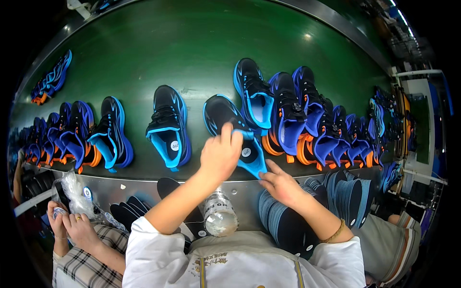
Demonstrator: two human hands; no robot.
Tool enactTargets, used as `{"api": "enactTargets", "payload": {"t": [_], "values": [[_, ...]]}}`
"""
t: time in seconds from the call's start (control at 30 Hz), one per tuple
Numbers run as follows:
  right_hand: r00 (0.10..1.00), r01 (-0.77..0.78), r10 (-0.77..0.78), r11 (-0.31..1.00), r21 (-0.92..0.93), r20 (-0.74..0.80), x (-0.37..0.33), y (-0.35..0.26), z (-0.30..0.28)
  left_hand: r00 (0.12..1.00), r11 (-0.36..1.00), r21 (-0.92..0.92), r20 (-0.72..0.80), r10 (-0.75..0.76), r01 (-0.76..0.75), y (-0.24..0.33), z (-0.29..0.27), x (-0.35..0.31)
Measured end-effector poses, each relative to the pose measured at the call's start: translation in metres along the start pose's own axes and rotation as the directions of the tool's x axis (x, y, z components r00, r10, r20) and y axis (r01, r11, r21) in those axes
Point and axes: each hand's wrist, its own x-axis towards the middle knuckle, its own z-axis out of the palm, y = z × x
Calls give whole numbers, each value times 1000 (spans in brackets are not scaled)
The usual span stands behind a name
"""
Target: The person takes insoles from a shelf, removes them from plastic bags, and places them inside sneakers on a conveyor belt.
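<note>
A black sneaker with light-blue trim [222, 111] lies on the green work surface in front of me, toe pointing away and to the left. My left hand [222, 152] is closed at its opening, fingers bent against the tongue and collar. At the heel, my right hand [281, 183] pinches the light-blue collar between thumb and fingers. Inside the shoe a dark insole with a round white label [246, 152] shows. Just beyond stands another black and light-blue sneaker [254, 91]. To the left sits a similar sneaker [168, 125], also with a labelled insole inside.
Rows of black sneakers with blue and orange soles [79, 129] line both sides. Stacked dark insoles [283, 216] fan out below my right arm. A clear plastic-wrapped roll [220, 218] stands before my apron. At lower left, another person's hands [79, 230] hold a small item.
</note>
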Motion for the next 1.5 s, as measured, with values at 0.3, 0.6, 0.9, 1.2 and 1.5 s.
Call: {"api": "enactTargets", "payload": {"t": [0.3, 0.6, 0.9, 1.2, 1.5], "values": [[853, 328, -492, 764, -555, -172, 49, -13, 11, 997, 997, 11, 30, 77, -77, -38, 8, 28], [781, 527, -483, 850, 3, -397, 60, -74, 20, 951, 681, 666, 260, 170, -304, -110, -12, 55], [520, -362, 165, 931, -41, -838, -177, 105, -157, 926, 755, 598, 375, 32, -268, -107, 17, 41], [473, -642, 712, 682, 350, -519, -318, 212, -152, 915, 490, -787, 227, -333, 374, -119, -51, 47], [343, -46, 357, 930, 364, -869, -274, 164, -177, 997, 985, -160, 56, -57, 65, 9, -25, 95]]}}
